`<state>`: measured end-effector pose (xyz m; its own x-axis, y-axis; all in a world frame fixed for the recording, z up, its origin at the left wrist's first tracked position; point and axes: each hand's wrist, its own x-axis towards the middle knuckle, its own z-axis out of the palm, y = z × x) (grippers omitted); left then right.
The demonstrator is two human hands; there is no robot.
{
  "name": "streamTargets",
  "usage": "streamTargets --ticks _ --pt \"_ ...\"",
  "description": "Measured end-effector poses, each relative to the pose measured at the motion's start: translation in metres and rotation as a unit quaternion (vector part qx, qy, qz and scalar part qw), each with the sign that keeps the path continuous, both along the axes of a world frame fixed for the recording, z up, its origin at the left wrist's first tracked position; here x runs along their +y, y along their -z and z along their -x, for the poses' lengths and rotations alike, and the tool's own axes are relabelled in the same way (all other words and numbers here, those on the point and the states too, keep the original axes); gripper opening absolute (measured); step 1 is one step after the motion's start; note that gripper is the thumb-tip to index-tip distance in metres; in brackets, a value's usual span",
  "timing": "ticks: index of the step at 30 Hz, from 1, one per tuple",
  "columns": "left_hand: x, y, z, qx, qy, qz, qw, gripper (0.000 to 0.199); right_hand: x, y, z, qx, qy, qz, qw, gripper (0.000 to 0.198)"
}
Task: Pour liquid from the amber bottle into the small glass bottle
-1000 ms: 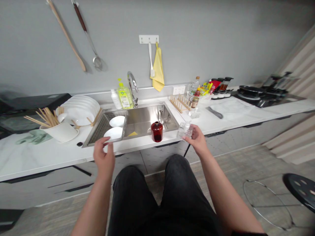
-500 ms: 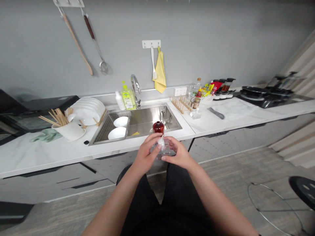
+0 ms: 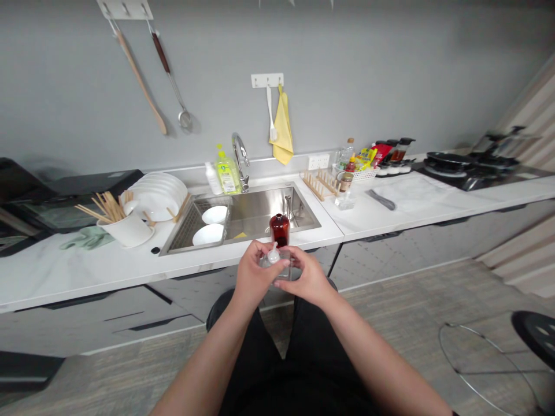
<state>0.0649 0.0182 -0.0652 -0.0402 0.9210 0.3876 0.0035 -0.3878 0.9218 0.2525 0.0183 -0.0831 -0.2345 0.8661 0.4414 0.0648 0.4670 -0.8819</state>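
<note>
Sink (image 3: 260, 205) and bowls (image 3: 208, 234) beyond red bottle (image 3: 280, 229) and clear dispenser (image 3: 273, 255)

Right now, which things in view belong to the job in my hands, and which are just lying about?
In the job:
clear container with whitish top, held by your left hand and right hand
dark red bottle, just beyond them, likely

Just lying about, it seems:
two white bowls
yellow-green pump bottle
hanging yellow cloth
wooden chopsticks
</note>
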Motion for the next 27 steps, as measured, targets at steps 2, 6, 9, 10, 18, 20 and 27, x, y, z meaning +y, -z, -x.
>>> streamTargets --ticks 2,6,9,10,18,20,27 --pt "-0.003 0.004 -0.001 -0.036 0.032 -0.008 0.999 0.053 -0.001 -0.001 0.001 0.012 0.000 0.011 1.000 0.075" --pt "-0.009 0.003 0.001 -0.082 0.088 -0.009 0.993 0.060 -0.002 0.003 -0.001 0.024 -0.010 0.031 0.999 0.079" --pt "-0.008 -0.001 0.003 -0.054 0.040 -0.028 0.997 0.066 -0.002 0.005 -0.001 0.026 -0.008 0.037 0.999 0.081" --pt "-0.008 -0.003 0.003 -0.043 0.035 -0.035 0.998 0.070 -0.002 0.006 0.000 0.027 -0.009 0.038 0.999 0.081" --pt "-0.010 -0.005 0.010 -0.054 0.092 -0.018 0.994 0.070 -0.001 0.006 -0.001 0.035 -0.016 0.048 0.998 0.082" --pt "-0.009 -0.006 0.011 -0.040 0.071 -0.039 0.996 0.073 -0.001 0.007 -0.002 0.032 -0.012 0.051 0.998 0.082" --pt "-0.014 -0.006 0.017 -0.046 0.105 -0.017 0.993 0.064 -0.001 0.009 -0.002 0.033 -0.016 0.043 0.998 0.081"
